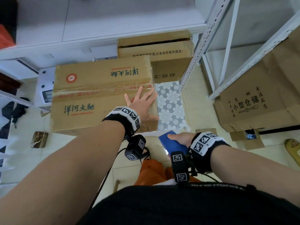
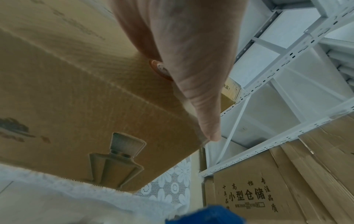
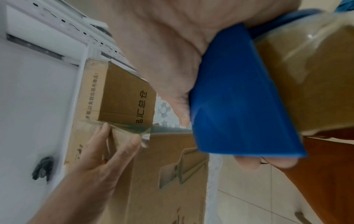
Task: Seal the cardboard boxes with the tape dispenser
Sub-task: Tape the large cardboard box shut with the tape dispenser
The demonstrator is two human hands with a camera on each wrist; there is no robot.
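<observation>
1. Left hand (image 1: 140,105) laid flat, fingers straight and spread, on top of the big cardboard box (image 1: 90,98), near its right edge, fingertips at the clear tape strip (image 1: 103,90) along the middle seam.
2. Seen from the right wrist, loose crinkled tape end (image 3: 142,136) at the box's top corner, just beside the left fingers (image 3: 122,151).
3. Right hand (image 1: 180,138) curled round the blue tape dispenser (image 1: 172,144), held low in front of the body, apart from the box; brown tape roll (image 3: 314,78) seated in it.
4. Big box standing on a low surface draped in a white lace cloth (image 1: 170,104), flower pattern bare on the right side of the box.
5. Behind it, a second cardboard box (image 1: 155,49) with its top flap partly lifted, pressed close against the far right corner of the big box.
6. White metal shelving (image 1: 227,46) rising to the right, its perforated upright just beside the second box and the cloth's right edge.
7. Flattened printed cardboard (image 1: 253,101) leaning against the shelving on the right, well apart from the big box.
8. On the tiled floor (image 1: 203,111): a small open carton (image 1: 246,138) under the leaning cardboard, a yellow slipper (image 1: 293,148) at the right edge, a brown bundle (image 1: 39,139) by the box's near left corner.
9. Orange fabric (image 1: 151,172) below the hands, near the body.
</observation>
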